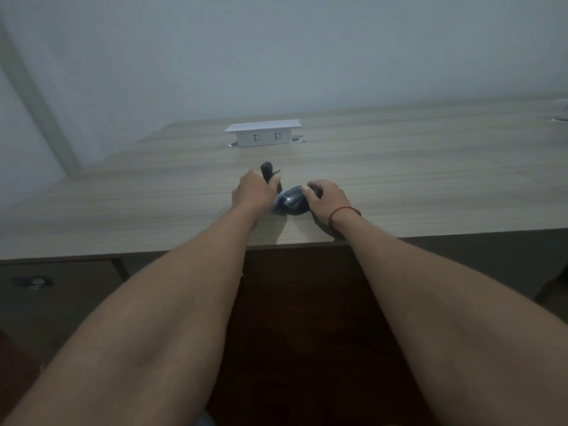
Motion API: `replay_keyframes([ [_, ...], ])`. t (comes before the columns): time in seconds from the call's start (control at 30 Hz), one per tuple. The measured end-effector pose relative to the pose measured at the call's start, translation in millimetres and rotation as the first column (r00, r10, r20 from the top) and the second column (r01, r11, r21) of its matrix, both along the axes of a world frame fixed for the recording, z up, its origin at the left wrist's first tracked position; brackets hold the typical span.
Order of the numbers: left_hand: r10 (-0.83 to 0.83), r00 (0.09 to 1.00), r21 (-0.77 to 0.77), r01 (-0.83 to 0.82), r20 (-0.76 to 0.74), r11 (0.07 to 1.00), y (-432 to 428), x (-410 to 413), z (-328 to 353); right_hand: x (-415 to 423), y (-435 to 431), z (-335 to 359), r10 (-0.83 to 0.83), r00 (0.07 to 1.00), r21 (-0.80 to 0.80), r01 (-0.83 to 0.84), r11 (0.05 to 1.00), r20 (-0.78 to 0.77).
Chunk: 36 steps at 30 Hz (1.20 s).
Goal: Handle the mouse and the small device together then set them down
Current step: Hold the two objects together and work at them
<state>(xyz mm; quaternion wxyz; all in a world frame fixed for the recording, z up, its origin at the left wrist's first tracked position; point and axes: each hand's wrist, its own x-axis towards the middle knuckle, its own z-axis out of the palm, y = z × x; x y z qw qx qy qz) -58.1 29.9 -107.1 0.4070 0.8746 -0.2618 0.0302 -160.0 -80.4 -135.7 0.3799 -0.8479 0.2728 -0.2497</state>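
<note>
A black computer mouse (pixel 293 202) lies on the light wood desk (pixel 123 210), near its front edge. My right hand (pixel 327 199) grips the mouse from the right side, fingers curled over its far end. A red string circles that wrist. My left hand (pixel 253 192) is closed around a small black device (pixel 267 170), a slim stick-shaped thing whose top pokes up above my fingers. Its lower part is hidden inside my fist. The two hands are close together, with the device just left of the mouse.
A white pop-up socket box (pixel 263 133) stands raised from the desk further back. A pale wall rises behind the desk. A dark drawer front with a lock (pixel 33 281) sits below the desk edge at left. A round cable opening (pixel 559 119) shows at far right.
</note>
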Motion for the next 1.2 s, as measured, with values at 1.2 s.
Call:
replay_keyframes([
  [1.2, -0.105, 0.974, -0.376, 0.022, -0.201, 0.926, -3.2, -6.4, -3.4, -2.6, -0.9, -1.2, 0.070, 0.997, 0.057, -0.068, 0.996, -0.031],
])
